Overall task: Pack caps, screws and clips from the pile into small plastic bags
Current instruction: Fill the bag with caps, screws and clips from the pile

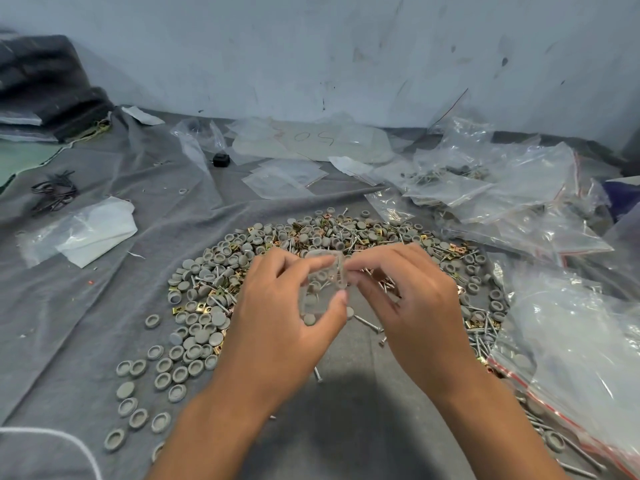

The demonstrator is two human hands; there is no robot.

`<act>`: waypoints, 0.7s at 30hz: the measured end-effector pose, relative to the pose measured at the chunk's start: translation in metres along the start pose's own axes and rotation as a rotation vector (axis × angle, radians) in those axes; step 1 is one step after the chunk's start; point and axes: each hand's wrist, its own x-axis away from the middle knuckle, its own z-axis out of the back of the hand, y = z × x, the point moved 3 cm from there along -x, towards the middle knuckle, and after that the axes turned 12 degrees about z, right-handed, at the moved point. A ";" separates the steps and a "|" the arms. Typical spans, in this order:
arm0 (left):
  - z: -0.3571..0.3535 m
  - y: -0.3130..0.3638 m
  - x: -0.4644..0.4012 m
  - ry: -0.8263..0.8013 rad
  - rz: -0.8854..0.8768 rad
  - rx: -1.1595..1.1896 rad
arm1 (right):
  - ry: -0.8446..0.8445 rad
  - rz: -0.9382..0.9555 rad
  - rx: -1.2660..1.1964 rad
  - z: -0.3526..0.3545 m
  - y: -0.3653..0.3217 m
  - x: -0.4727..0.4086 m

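A small clear plastic bag is held up between both hands above the pile. My left hand grips its left side, thumb on the lower edge. My right hand pinches its top right edge. Grey caps show through the bag's bottom. Underneath spreads a wide pile of grey caps, silver screws and brass clips on grey cloth. More loose caps trail to the lower left.
Filled bags with red zip strips heap at the right. Empty small bags lie behind the pile, a larger white bag at the left. A black block, black wires and dark folded fabric lie farther back.
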 end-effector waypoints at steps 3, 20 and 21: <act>0.005 0.002 0.000 0.031 -0.038 -0.002 | 0.027 -0.125 -0.091 0.005 0.007 0.000; -0.007 -0.018 -0.008 -0.131 0.290 0.599 | -0.144 -0.476 -0.694 0.009 0.027 0.010; -0.007 -0.019 -0.009 -0.133 0.306 0.637 | -0.140 -0.484 -0.679 0.009 0.028 0.011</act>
